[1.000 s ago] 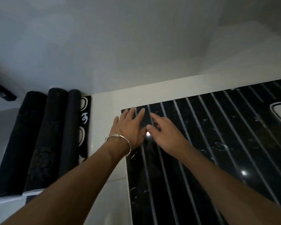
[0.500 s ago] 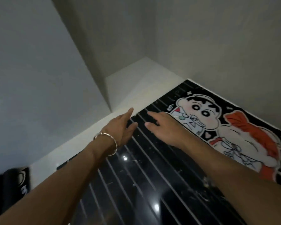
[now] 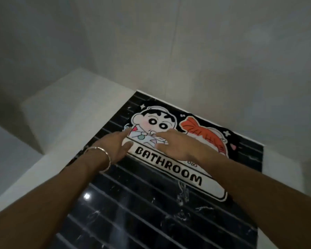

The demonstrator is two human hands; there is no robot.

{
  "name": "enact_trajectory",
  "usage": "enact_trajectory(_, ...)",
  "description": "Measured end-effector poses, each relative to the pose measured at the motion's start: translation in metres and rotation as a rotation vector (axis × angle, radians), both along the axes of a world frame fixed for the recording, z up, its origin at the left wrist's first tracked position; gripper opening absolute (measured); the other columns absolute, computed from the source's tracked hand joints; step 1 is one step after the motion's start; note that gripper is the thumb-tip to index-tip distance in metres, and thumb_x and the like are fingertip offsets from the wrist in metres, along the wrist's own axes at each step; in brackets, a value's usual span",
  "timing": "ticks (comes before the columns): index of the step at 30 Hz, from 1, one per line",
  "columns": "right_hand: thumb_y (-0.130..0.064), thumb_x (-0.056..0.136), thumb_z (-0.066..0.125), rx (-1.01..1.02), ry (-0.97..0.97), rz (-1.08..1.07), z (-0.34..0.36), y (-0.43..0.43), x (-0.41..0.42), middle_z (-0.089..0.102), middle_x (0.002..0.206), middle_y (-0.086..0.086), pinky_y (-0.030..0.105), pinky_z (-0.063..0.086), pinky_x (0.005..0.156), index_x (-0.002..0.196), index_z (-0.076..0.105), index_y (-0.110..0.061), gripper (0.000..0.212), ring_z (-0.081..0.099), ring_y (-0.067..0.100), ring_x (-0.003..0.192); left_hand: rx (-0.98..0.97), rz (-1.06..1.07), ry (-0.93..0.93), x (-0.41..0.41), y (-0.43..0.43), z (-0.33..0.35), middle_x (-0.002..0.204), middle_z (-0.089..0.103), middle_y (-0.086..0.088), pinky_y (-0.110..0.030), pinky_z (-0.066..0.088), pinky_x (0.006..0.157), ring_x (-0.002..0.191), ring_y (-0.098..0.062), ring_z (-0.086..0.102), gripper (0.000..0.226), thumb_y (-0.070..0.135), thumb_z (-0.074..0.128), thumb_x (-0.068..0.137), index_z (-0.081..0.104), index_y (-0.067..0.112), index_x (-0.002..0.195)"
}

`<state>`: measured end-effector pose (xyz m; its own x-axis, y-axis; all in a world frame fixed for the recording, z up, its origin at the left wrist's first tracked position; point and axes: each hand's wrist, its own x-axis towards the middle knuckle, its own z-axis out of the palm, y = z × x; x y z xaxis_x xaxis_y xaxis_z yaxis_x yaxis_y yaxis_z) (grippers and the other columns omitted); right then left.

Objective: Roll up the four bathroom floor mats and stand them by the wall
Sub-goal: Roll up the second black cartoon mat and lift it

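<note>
A black floor mat [image 3: 144,209] with white stripes, a cartoon print and the word BATHROOM lies flat on the pale floor, its far edge against the wall. My left hand [image 3: 115,146], with a metal bangle on the wrist, reaches over the mat's left part with fingers stretched out. My right hand [image 3: 176,144] is over the cartoon figures in the middle, fingers extended. Whether either hand touches the mat I cannot tell. Neither hand holds anything.
Grey walls [image 3: 205,51] rise just behind the mat and meet in a corner at the left. A strip of pale floor [image 3: 75,112] runs along the mat's left side, and a narrower strip [image 3: 284,173] shows at its right.
The view has swung right, away from the three rolled mats at the left wall. Both hands have travelled along the flat mat from its striped end to the cartoon print.
</note>
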<state>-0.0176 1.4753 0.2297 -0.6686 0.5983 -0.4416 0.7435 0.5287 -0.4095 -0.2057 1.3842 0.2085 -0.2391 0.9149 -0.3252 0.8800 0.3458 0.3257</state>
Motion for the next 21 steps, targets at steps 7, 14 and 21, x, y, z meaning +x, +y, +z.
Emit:
enact_trajectory(7, -0.047, 0.097, 0.041, 0.114, -0.053, -0.259, 0.014, 0.043, 0.02, 0.037, 0.149, 0.01, 0.038, 0.034, 0.109, 0.143, 0.038, -0.025, 0.052, 0.039, 0.026, 0.134, 0.095, -0.21, -0.137, 0.006, 0.081, 0.008, 0.143, 0.047, -0.007, -0.029, 0.034, 0.104, 0.128, -0.024, 0.046, 0.054, 0.041, 0.039, 0.099, 0.021, 0.032, 0.149)
enact_trajectory(14, -0.041, 0.099, 0.04, 0.054, -0.373, -0.307, 0.005, 0.034, 0.06, 0.028, 0.154, 0.011, 0.035, 0.027, 0.113, 0.148, 0.031, -0.022, 0.053, 0.03, 0.027, 0.14, -0.068, -0.33, -0.232, 0.014, 0.097, -0.03, 0.146, 0.043, -0.009, -0.032, 0.033, 0.105, 0.132, -0.026, 0.041, 0.058, 0.045, 0.038, 0.098, 0.016, 0.032, 0.15)
enact_trajectory(21, -0.041, 0.098, 0.043, -0.076, -0.37, -0.273, -0.116, 0.05, 0.091, 0.031, 0.149, 0.008, 0.039, 0.037, 0.104, 0.149, 0.028, -0.024, 0.056, 0.039, 0.029, 0.132, -0.279, -0.419, -0.075, 0.087, 0.123, -0.124, 0.147, 0.041, -0.007, -0.034, 0.039, 0.101, 0.13, -0.027, 0.044, 0.064, 0.046, 0.036, 0.099, 0.005, 0.028, 0.152)
